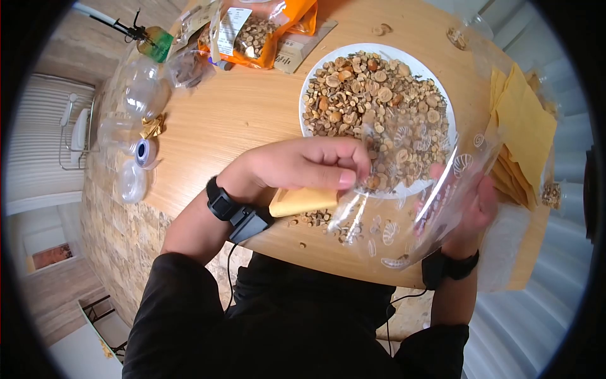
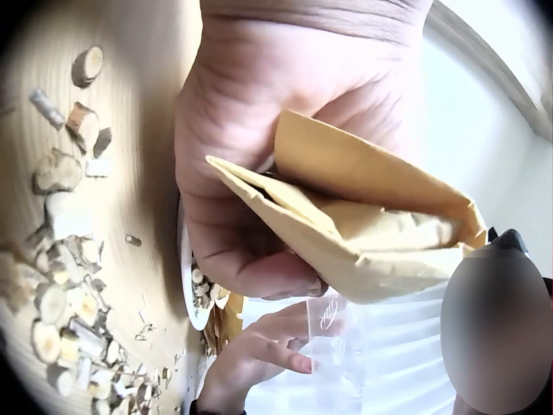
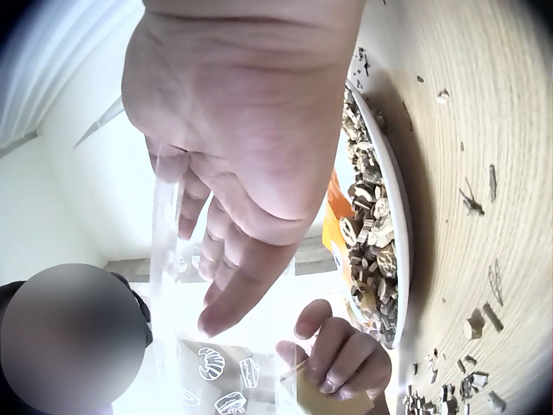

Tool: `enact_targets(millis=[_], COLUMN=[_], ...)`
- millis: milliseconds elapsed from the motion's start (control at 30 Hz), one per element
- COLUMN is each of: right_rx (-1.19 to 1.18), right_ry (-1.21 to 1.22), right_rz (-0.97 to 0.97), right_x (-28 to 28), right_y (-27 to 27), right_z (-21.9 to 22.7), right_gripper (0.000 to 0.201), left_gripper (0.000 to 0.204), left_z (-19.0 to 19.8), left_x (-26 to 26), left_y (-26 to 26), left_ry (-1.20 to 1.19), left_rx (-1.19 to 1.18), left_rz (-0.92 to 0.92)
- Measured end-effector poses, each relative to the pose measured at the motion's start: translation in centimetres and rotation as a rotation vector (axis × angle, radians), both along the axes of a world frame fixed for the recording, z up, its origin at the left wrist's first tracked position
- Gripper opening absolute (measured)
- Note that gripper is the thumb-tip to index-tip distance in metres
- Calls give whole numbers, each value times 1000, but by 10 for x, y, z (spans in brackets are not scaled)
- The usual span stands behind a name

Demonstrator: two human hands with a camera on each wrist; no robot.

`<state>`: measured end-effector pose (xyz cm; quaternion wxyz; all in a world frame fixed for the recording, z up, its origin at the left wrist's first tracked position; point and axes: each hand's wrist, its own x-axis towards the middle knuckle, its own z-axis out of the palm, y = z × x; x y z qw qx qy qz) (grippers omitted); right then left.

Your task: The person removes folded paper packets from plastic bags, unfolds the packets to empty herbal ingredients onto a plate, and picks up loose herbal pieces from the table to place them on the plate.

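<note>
In the head view my left hand (image 1: 303,165) is over the near-left edge of a white plate (image 1: 372,47) heaped with dried, chopped herb and root pieces (image 1: 366,82). It grips a folded yellow-brown paper envelope (image 2: 380,251), whose open mouth faces the left wrist camera. A clear plastic bag (image 1: 391,234) printed with white croissants and shells spreads between the hands; one edge meets my left fingertips. My right hand (image 3: 233,147) pinches the bag's far edge between thumb and forefinger, its other fingers loosely extended. In the head view the bag partly covers this hand.
Yellow paper envelopes (image 1: 527,126) are stacked at the right. An orange-and-clear packet (image 1: 255,38) of dried pieces lies at the back. Clear plastic containers (image 1: 142,95) and a tape roll (image 1: 146,153) sit along the left edge. Loose pieces (image 1: 315,218) are scattered near the front edge.
</note>
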<state>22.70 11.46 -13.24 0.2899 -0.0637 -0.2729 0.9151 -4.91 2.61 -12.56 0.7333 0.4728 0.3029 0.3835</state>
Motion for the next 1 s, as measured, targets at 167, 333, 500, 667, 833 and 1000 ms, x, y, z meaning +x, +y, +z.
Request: enact_targets(millis=[167, 333, 500, 667, 833, 1000], right_rx=[124, 88, 146, 105, 17, 4], right_ry=[-491, -305, -241, 66, -199, -323], right_rz=[-227, -162, -120, 95, -57, -141], right_x=[13, -9, -8, -11, -14, -24], right_y=[-1, -8, -2, 15, 9, 9], right_z=[-11, 17, 12, 0, 16, 20], right_gripper=[46, 45, 46, 53, 54, 54], left_gripper=[33, 45, 63, 82, 84, 79], left_z=[6, 11, 7, 13, 13, 10], left_x=[4, 0, 0, -3, 0, -3], left_y=[0, -3, -5, -13, -13, -10], left_ry=[-16, -75, -304, -467, -615, -522], left_rx=[7, -74, -40, -183, -122, -88], left_rz=[-51, -34, 19, 68, 73, 64])
